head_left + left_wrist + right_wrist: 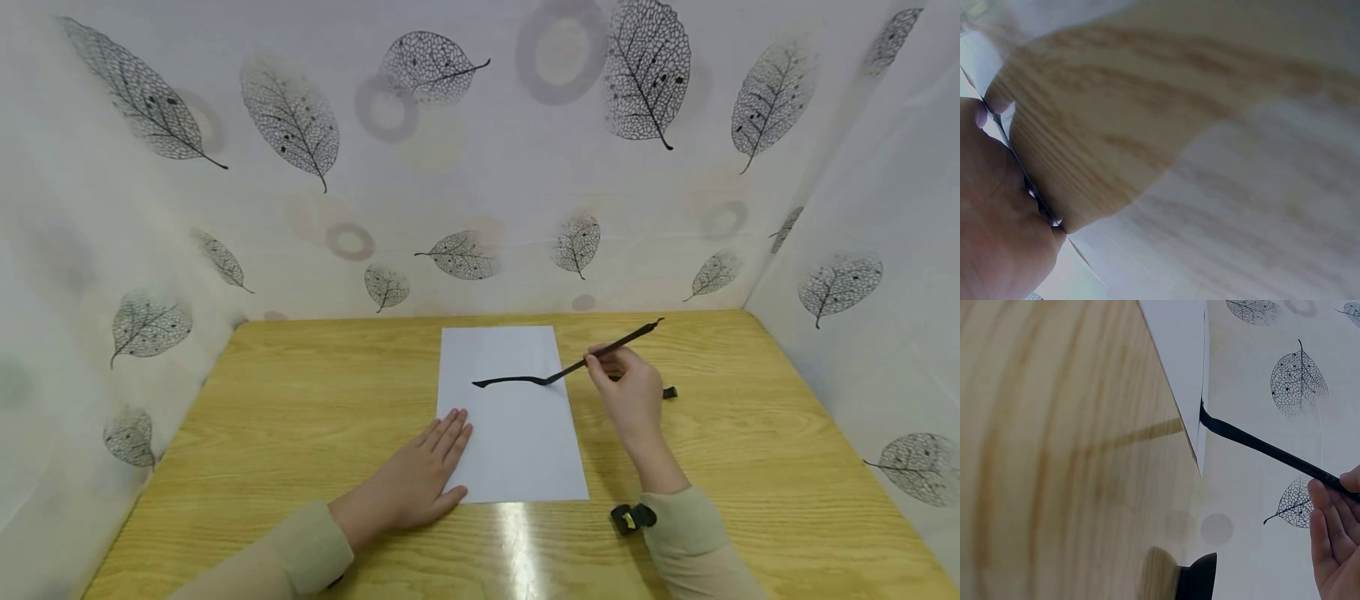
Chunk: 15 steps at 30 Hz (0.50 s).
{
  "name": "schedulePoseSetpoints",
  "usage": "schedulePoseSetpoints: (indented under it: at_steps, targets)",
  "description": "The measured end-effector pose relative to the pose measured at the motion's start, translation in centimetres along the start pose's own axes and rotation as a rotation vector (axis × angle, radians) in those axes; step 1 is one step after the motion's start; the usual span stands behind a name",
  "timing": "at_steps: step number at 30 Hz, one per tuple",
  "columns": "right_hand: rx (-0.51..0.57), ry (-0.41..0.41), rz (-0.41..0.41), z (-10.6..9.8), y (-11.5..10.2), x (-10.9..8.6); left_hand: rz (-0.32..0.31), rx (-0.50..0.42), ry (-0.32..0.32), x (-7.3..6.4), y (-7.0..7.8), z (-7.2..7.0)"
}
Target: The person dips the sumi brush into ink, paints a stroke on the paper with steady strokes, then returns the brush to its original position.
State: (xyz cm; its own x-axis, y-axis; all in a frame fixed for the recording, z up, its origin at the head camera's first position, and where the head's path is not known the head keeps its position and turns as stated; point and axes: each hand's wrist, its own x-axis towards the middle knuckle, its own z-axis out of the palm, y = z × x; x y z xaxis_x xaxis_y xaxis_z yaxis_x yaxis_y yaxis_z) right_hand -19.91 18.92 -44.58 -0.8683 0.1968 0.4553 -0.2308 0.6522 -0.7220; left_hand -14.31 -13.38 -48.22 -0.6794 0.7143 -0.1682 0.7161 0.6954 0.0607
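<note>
A white sheet of paper (517, 450) lies on the table with one long black ink stroke (510, 379) across its upper half. My right hand (633, 396) pinches the dark handle of a writing brush (611, 345) between thumb and fingers. The brush leans up to the right, its bristles at the right end of the stroke. In the right wrist view the brush (1266, 448) slants down from the paper to the fingers. My left hand (420, 479) rests flat on the lower left edge of the sheet, fingers straight and pointing away from me.
A small black dish (1196, 578) stands on the wood-grain table (300, 400), mostly hidden behind my right hand in the head view. A black strap device (632, 518) sits at my right wrist. Leaf-printed curtain (480, 192) borders the table at the back and sides.
</note>
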Motion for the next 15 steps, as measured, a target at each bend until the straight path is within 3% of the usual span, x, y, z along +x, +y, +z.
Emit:
schedulePoseSetpoints:
  at_steps: [15]
  targets:
    - [-0.028, -0.014, -0.017, -0.12, 0.18, 0.12, -0.012, -0.011, -0.014, 0.12, 0.02, 0.14]
